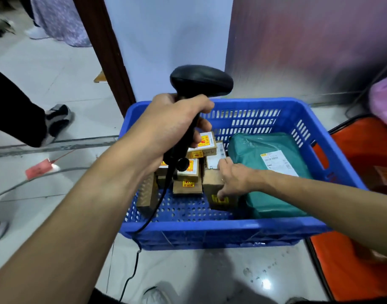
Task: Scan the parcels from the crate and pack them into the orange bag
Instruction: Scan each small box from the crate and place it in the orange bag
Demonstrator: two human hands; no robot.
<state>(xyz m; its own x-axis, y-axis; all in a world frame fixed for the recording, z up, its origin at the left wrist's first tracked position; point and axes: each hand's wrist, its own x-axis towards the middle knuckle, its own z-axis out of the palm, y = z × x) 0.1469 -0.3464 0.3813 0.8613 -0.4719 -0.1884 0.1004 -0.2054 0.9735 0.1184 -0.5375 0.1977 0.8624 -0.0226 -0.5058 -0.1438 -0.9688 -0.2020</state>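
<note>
The person is bending over the blue crate point(210, 227), and the work seems to be far from its end. The left hand point(172, 126) is clasping the handle of the black scanner point(201, 81) above the far left corner of the crate. The right hand point(234, 178) is reaching into the middle of the crate and is gripping a small brown box point(211, 181), fingers on its far edge, thumb on its near side. This box is not yet lifted out, I think. Several other small boxes point(188, 185) are lying towards the left wall, and a green parcel point(254, 145) is filling the right side, so most of the scanning and packing is left. The orange bag point(341, 270) is lying just beside the right wall. Its frame is cutting it off, and I cannot tell what it is holding. The box labels are too blurred to read.
</note>
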